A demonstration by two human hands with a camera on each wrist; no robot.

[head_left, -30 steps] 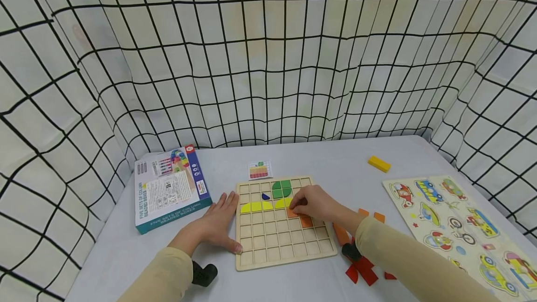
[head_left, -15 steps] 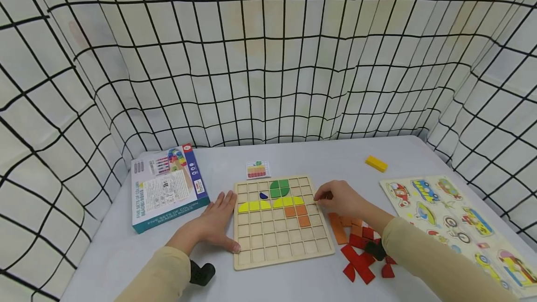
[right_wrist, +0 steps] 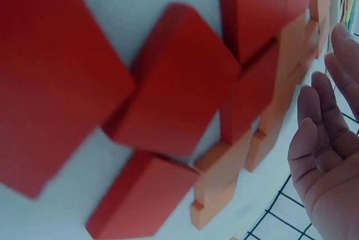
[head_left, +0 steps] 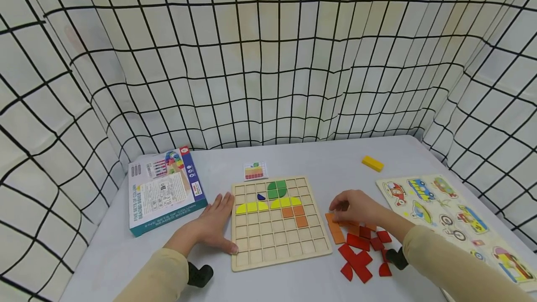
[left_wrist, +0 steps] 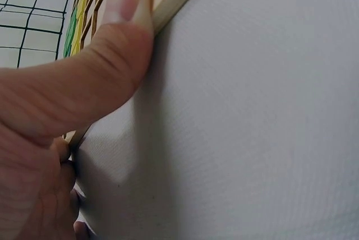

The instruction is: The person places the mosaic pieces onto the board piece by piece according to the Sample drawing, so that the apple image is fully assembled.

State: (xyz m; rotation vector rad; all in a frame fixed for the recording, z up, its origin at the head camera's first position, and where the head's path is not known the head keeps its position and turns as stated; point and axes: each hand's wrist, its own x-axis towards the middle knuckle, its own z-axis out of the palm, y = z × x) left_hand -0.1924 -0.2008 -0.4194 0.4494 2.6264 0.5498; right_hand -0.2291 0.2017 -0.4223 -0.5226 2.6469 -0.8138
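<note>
My left hand (head_left: 211, 227) lies with spread fingers along the left edge of a wooden grid board (head_left: 277, 246). In the left wrist view the thumb (left_wrist: 120, 21) presses on the board's edge. Green quarter-round pieces (head_left: 277, 189), yellow pieces (head_left: 285, 203), a small blue piece (head_left: 261, 196) and orange squares (head_left: 301, 221) sit on the grid. My right hand (head_left: 356, 206) hovers over loose orange pieces (head_left: 334, 229), fingers loosely bent and holding nothing. Nearer lie several red pieces (head_left: 356, 241). The right wrist view shows red blocks (right_wrist: 174, 83) beside the relaxed fingers (right_wrist: 328, 105).
Behind the board lies a small pattern card (head_left: 255, 171). A cardboard box (head_left: 168, 190) is at the left, a yellow block (head_left: 372, 163) at the back right. A picture puzzle board (head_left: 436, 206) lies at the right under the sleeve. Black-lined netting surrounds the table.
My right hand has let go of an orange square on the grid and moved right to the loose pieces. The left hand has stayed at the board.
</note>
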